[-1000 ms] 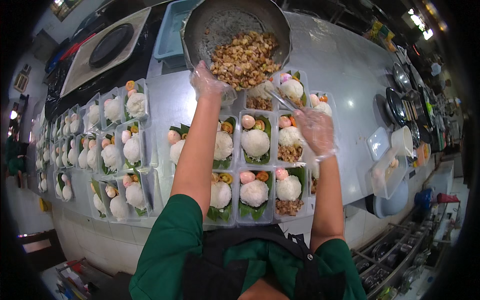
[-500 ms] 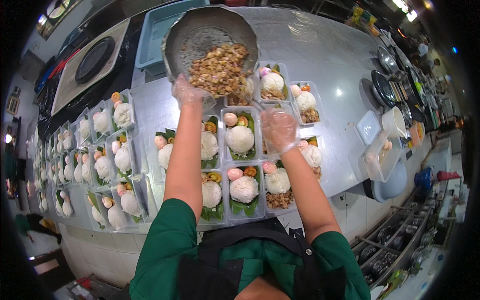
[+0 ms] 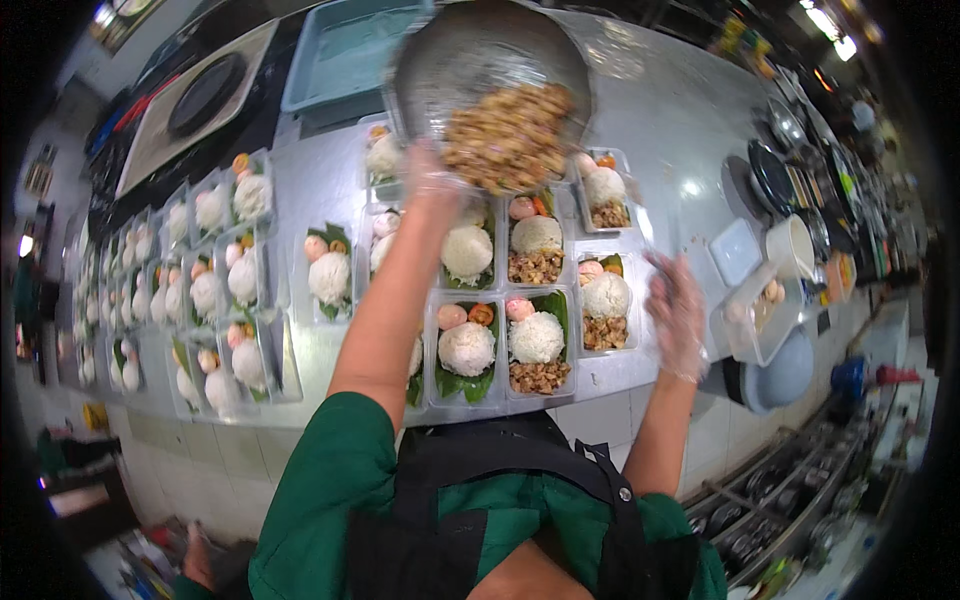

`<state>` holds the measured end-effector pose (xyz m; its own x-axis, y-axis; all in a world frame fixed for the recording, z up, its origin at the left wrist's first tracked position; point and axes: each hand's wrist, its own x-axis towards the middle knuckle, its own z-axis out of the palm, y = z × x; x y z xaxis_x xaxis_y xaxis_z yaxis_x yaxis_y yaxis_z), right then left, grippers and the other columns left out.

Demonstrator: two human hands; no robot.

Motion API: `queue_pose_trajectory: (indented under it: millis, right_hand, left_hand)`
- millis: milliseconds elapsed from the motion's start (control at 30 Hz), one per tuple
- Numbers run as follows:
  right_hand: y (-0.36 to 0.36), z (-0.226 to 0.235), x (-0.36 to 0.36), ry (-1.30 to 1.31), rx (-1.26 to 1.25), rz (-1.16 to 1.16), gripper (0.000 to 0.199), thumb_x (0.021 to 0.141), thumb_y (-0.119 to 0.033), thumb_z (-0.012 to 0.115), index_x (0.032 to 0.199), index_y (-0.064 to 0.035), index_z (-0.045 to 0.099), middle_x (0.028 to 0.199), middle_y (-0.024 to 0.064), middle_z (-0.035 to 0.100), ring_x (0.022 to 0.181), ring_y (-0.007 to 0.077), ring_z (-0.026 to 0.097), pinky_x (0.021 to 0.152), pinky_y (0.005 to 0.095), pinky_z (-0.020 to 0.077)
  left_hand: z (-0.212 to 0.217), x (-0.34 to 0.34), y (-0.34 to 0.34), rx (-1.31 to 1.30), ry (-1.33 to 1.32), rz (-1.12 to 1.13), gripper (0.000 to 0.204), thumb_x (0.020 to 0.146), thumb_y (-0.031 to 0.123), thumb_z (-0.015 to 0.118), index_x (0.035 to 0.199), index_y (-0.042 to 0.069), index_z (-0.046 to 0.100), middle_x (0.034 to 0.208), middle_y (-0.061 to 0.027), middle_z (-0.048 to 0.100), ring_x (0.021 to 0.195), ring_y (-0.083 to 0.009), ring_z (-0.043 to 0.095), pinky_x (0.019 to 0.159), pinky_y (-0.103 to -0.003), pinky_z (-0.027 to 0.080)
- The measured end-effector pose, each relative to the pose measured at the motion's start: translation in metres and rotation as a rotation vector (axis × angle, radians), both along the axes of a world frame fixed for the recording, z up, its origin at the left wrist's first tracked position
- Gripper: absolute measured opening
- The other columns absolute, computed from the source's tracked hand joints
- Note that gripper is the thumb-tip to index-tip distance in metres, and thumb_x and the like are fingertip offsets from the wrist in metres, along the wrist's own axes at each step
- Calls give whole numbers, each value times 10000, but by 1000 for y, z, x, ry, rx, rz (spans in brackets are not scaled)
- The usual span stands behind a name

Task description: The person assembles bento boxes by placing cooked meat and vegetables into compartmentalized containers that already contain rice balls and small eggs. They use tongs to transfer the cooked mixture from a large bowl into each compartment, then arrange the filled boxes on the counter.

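My left hand [image 3: 435,180], in a clear plastic glove, grips the near left rim of a big metal bowl [image 3: 430,75]. Chopped browned meat [image 3: 510,135] lies heaped in the near part of the tilted bowl, which is above the containers. My gloved right hand [image 3: 677,312] is closed around a dark, thin utensil [image 3: 655,262], too blurred to tell its kind. Nearest to that hand stands a clear plastic container [image 3: 605,305] with rice, egg, tomato and meat. Left of it, another container [image 3: 538,345] also has meat; the rice container [image 3: 466,350] beside that one shows no meat.
Many similar rice containers [image 3: 245,275] line the steel table's left side. A blue tub [image 3: 340,60] and a board with a black round tray [image 3: 207,95] stand behind. To the right are a clear bin [image 3: 760,320], a white tub [image 3: 790,247] and dark pans [image 3: 768,178].
My left hand has carried the bowl rightward over the containers. My right hand has left the middle containers and moved right and nearer. The view has shifted slightly.
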<state>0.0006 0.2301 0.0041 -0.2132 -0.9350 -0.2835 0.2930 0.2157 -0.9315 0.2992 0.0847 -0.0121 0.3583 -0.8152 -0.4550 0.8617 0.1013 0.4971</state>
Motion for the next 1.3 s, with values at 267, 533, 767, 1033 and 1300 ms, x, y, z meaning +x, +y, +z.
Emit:
queue_pose_trajectory:
  millis: [267, 533, 767, 1033, 1300]
  right_hand:
    - [90, 3, -160, -286, -156, -175, 465, 977, -357, 458, 1157, 66, 526, 642, -27, 402, 451, 24, 257, 390, 159, 233]
    - [139, 22, -220, -113, -126, -362, 396, 966, -359, 486, 1094, 7, 561, 639, -13, 425, 452, 30, 246, 404, 180, 212]
    - [139, 9, -249, -93, -67, -377, 410, 966, -389, 473, 1068, -4, 569, 643, -11, 422, 473, 36, 268, 427, 182, 209]
    - [111, 22, -218, 201, -45, -357, 464, 959, -395, 479, 1119, 29, 583, 678, -23, 439, 534, 28, 320, 466, 168, 242]
    - [96, 19, -197, 331, -12, -272, 449, 948, -402, 495, 1125, -4, 603, 777, 1, 534, 631, 28, 432, 511, 146, 308]
  left_hand:
    - [-36, -225, 39, 113, 319, -362, 407, 911, 287, 497, 1218, 40, 395, 1141, -152, 507, 971, -285, 540, 849, -479, 479]
    - [-121, -361, 37, 184, -252, -426, 319, 834, 240, 539, 1053, 12, 580, 1040, -226, 578, 916, -324, 580, 827, -425, 453]
    - [-126, -380, 51, 213, -11, -502, 423, 843, 210, 522, 1217, 13, 500, 1201, -203, 546, 1124, -320, 514, 961, -404, 403]
    - [-80, -310, 93, -126, -590, -975, 541, 849, 368, 568, 1249, 12, 491, 1291, -160, 511, 1190, -344, 462, 1014, -385, 345]
    - [-41, -161, 161, -191, -2089, -309, 293, 770, 159, 658, 1044, 71, 601, 1028, -170, 590, 963, -336, 560, 842, -415, 445]
